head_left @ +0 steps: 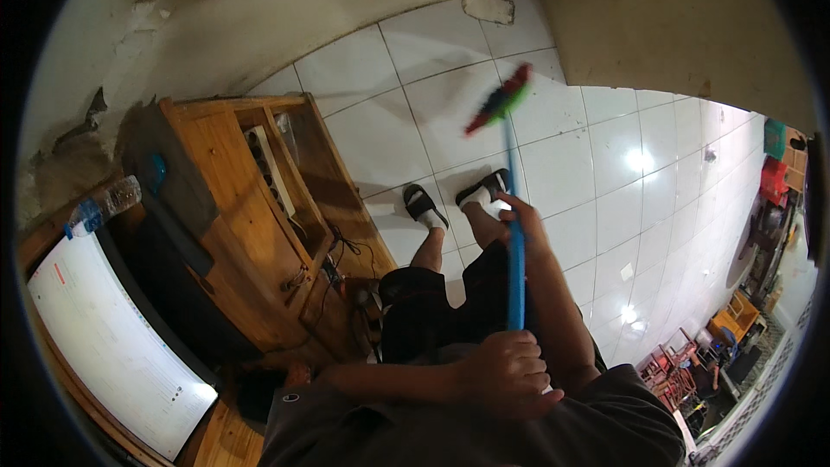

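A broom with a long blue handle (516, 281) runs from my body out over the white tile floor. My left hand (514, 374) is closed in a fist around the handle's near end, close to my chest. Farther along, my right hand (525, 223) wraps the handle with its fingers. The broom head (500, 104), red and dark with a green part, is smeared by motion beyond my feet. I cannot tell whether its bristles touch the tiles (553, 164). My feet in dark slide sandals (424, 206) stand just short of it.
To the left stands a wooden desk (233, 182) with open shelves and cables, and a lit monitor (112, 337). A worn wall (328, 9) with peeling patches bounds the far side. A pale panel (674, 17) juts in at upper right. Red chairs (670, 372) and clutter line the right.
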### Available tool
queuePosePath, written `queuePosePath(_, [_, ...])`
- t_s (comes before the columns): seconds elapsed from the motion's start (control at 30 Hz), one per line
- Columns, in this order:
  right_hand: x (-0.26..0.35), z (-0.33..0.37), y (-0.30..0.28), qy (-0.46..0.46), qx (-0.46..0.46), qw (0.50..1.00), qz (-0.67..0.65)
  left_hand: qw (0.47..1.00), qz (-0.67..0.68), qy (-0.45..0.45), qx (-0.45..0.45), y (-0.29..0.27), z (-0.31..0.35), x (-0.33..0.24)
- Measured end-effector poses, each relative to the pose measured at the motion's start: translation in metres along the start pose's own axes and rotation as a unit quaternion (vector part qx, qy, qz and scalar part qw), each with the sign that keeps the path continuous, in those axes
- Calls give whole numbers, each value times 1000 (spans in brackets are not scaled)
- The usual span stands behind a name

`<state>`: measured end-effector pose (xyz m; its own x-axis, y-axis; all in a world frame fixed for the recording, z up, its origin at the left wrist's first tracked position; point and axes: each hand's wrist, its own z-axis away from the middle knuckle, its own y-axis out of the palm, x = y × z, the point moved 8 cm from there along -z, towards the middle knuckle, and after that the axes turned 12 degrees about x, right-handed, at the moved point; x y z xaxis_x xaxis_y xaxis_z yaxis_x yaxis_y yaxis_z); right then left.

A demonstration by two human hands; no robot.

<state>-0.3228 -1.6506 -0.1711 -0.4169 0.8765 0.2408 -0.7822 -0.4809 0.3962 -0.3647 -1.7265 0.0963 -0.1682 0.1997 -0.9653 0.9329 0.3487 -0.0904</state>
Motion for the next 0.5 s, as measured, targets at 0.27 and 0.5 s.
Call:
queuePosePath(0.27, [39, -226, 70, 56, 222, 972, 61, 960, -248, -133, -6, -11, -95, 182])
queuePosePath(0.5, [113, -136, -99, 23, 4, 992, 125, 968, -139, -100, 186, 116, -160, 167])
